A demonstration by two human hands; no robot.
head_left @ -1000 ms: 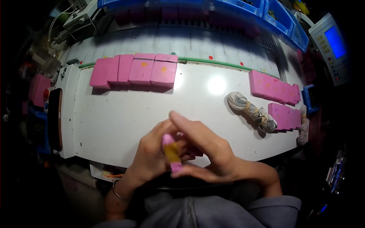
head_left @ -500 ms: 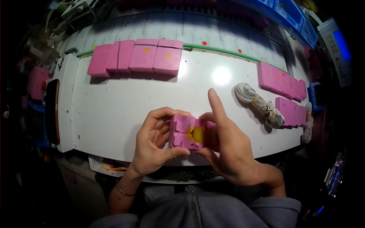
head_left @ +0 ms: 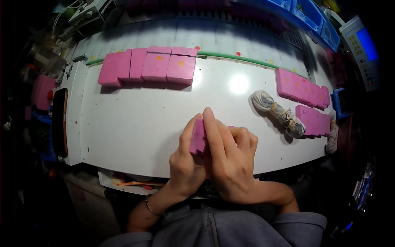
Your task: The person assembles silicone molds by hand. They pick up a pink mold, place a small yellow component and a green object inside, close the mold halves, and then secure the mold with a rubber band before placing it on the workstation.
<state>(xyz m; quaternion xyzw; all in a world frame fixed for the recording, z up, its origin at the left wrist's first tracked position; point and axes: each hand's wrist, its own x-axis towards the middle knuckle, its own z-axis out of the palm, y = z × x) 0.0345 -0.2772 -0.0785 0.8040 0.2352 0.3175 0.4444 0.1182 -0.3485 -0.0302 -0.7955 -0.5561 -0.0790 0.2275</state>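
My hands are together over the near middle of the white tabletop, around a notched pink rubber mold (head_left: 198,138). My left hand (head_left: 185,168) is closed on its left side. Against its right side lies the extended index finger of my right hand (head_left: 232,164). The other fingers of that hand are curled, and a bit of pink shows just behind them. Most of the mold is hidden by my hands, so I cannot tell how its parts sit together.
A row of pink blocks (head_left: 154,66) stands at the back left, two of them banded. More pink blocks (head_left: 302,88) stand at the right, beside a tied cloth bundle (head_left: 277,114). A phone-like dark object (head_left: 61,122) rests on the left ledge. Blue bins (head_left: 306,16) sit far right.
The mold's notched, yellow-marked face was turned up between my hands; now the mold stands on edge and that face is hidden. My hands have come together, and my right index finger has lowered onto it.
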